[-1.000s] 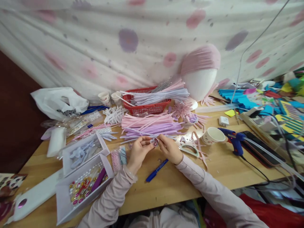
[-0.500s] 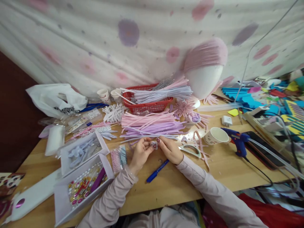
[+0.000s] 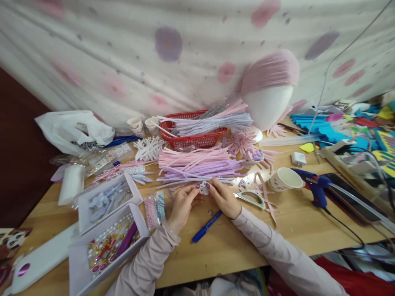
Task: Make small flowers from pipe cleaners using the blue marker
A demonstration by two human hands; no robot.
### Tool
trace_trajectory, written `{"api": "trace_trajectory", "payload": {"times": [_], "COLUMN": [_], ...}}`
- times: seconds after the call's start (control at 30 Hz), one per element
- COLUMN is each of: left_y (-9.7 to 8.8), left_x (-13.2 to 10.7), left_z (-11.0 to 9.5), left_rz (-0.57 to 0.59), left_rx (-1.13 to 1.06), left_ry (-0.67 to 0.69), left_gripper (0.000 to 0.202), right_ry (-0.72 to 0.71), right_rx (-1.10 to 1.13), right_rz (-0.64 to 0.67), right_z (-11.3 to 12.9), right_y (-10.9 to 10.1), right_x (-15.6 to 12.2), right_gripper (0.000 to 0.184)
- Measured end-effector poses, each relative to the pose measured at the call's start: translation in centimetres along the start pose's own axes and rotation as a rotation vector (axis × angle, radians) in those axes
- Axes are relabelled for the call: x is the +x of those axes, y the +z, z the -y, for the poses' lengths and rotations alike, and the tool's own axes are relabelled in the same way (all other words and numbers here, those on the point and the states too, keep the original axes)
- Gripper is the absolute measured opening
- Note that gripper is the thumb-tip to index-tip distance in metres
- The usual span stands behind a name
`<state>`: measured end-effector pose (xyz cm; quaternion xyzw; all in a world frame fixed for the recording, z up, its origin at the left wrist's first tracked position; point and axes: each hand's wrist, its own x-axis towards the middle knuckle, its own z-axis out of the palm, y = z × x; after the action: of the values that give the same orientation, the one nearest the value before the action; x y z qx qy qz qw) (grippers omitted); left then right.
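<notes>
A small pale, scalloped flower-shaped piece [image 3: 203, 188] is pinched between both hands over the middle of the table. My left hand [image 3: 184, 204] grips its left side with thumb and fingertips. From the right, my right hand [image 3: 224, 199] pinches the opposite edge. Just below the right hand lies a blue pen [image 3: 206, 227], its upper end close under the fingers. Beyond the hands are bundles of purple pipe cleaners [image 3: 200, 170] and pink pipe cleaners [image 3: 191, 158]. Scissors [image 3: 251, 199] with a pale handle rest right of my right hand.
White boxes [image 3: 75, 257] of beads and trinkets stand at left, beside bead packets [image 3: 151, 211]. A red basket [image 3: 197, 142] of pipe cleaners and a white head form [image 3: 270, 105] are behind. At right are a paper cup [image 3: 285, 181], blue glue gun [image 3: 317, 187] and phone [image 3: 354, 197].
The pale piece has been turned in my fingers and now shows a flatter, whiter face. Both hands still hold it in nearly the same place; the view has shifted slightly.
</notes>
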<state>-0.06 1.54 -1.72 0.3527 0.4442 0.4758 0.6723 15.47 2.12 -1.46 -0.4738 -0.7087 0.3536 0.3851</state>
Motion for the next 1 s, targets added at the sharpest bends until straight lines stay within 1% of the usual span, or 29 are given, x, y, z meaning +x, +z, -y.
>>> {"api": "trace_trajectory", "payload": {"times": [0.1,0.2,0.27,0.33,0.43,0.53,0.63,0.73,0.8,0.87,1.0], "left_y": [0.2,0.5,0.7,0.7,0.5,0.5,0.5,0.4,0.2,0.0,-0.1], "left_x": [0.0,-0.2,-0.3,-0.6,-0.9,-1.1,-1.1,-1.0,-0.9,-0.9,-0.7], "left_z": [0.1,0.3,0.4,0.5,0.5,0.4,0.1,-0.2,-0.4,-0.5,-0.2], "left_rz": [-0.027,-0.057,-0.047,-0.006,0.041,0.050,0.047,0.042,0.039,0.030,0.003], "left_rx": [0.025,0.108,0.183,0.280,0.397,0.441,0.457,0.489,0.538,0.599,0.699], "left_ry": [0.033,0.096,0.118,0.152,0.217,0.240,0.246,0.259,0.282,0.310,0.359], "left_gripper": [0.026,0.026,0.024,0.025,0.026,0.025,0.026,0.027,0.027,0.027,0.026], "right_ry": [0.009,-0.041,-0.067,-0.067,-0.056,-0.034,-0.002,0.047,0.086,0.106,0.041], "right_rx": [-0.039,-0.161,-0.205,-0.166,-0.033,0.066,0.178,0.261,0.290,0.291,0.169], "right_rz": [0.011,0.002,0.006,0.032,0.085,0.088,0.084,0.125,0.148,0.141,0.068], "right_z": [0.2,0.1,0.0,0.2,0.7,1.0,0.7,0.3,0.2,0.3,0.5], "right_y": [0.2,0.7,1.0,1.1,0.9,0.7,0.4,0.3,0.2,0.2,0.4], "right_x": [0.0,-0.2,-0.4,-0.6,-0.6,-0.5,-0.3,-0.1,0.1,0.2,0.1], "right_gripper": [0.035,0.032,0.032,0.035,0.039,0.042,0.044,0.047,0.049,0.048,0.043]}}
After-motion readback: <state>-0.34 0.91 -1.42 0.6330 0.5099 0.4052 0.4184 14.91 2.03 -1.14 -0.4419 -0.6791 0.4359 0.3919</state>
